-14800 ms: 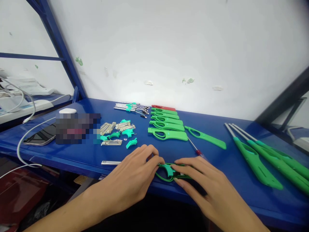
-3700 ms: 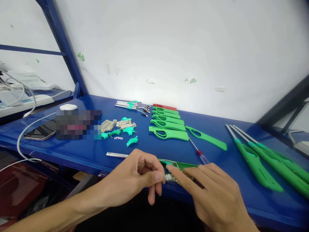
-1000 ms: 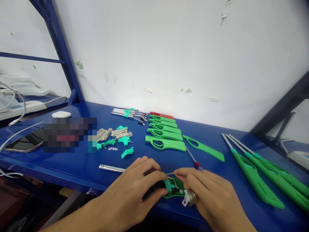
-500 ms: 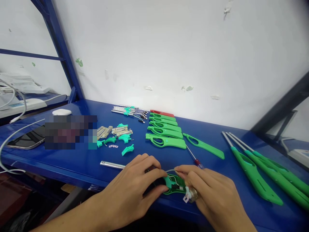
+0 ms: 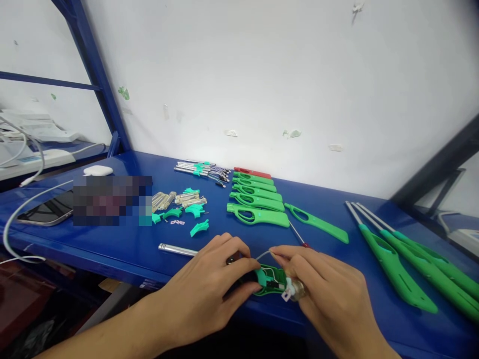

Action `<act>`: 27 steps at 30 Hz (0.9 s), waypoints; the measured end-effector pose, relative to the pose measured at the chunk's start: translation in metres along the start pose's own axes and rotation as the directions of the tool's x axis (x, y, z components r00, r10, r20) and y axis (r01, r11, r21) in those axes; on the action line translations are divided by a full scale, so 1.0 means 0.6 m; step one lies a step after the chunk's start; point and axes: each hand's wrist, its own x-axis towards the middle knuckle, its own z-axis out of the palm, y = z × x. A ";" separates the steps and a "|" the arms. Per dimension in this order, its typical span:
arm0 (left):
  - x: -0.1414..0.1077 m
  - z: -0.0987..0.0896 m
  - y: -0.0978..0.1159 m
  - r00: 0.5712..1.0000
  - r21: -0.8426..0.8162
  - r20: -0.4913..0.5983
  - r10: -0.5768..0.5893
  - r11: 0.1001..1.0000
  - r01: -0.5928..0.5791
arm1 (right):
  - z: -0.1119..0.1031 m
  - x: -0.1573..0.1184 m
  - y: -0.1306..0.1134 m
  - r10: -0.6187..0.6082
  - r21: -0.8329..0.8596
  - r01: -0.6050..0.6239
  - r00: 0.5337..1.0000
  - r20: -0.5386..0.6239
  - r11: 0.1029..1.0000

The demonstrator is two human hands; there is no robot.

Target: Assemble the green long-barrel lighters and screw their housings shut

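Observation:
My left hand [image 5: 211, 286] is closed on a green lighter housing half [image 5: 276, 272] at the table's front edge. Its thumb and index finger press on a teal trigger [image 5: 261, 278] seated there. Thin wires and a black part show inside the shell, and a silver metal tube [image 5: 175, 249] extends out to the left. A thin whitish hose [image 5: 264, 254] is pinched between the thumb and index finger of my right hand [image 5: 329, 294]. Tucked under that hand is a clear fuel tank [image 5: 298, 289] with a small pale pink clip [image 5: 286, 295], over the shell's right end.
Spare fuel tanks [image 5: 163, 200], teal triggers [image 5: 199, 228] and metal tubes with wires [image 5: 198, 168] lie at the left and back. Several green housings [image 5: 262, 216] and a screwdriver [image 5: 297, 233] lie beyond my hands. Assembled lighters [image 5: 398, 269] rest at right, a phone [image 5: 47, 207] at left.
My right hand has drawn the hose end slightly up and the hose looks straighter. The view has shifted a little; my left hand keeps its hold.

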 end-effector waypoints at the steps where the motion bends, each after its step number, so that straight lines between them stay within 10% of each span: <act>1: 0.000 0.000 0.000 1.000 0.006 -0.001 0.007 1.000 -0.007 | 0.001 -0.001 0.001 0.002 -0.007 -0.002 1.000 -0.001 1.000; 27: -0.003 0.000 0.000 0.997 0.023 -0.038 0.066 0.998 -0.065 | 0.008 0.012 -0.014 0.055 -0.072 -0.060 0.996 -0.074 0.996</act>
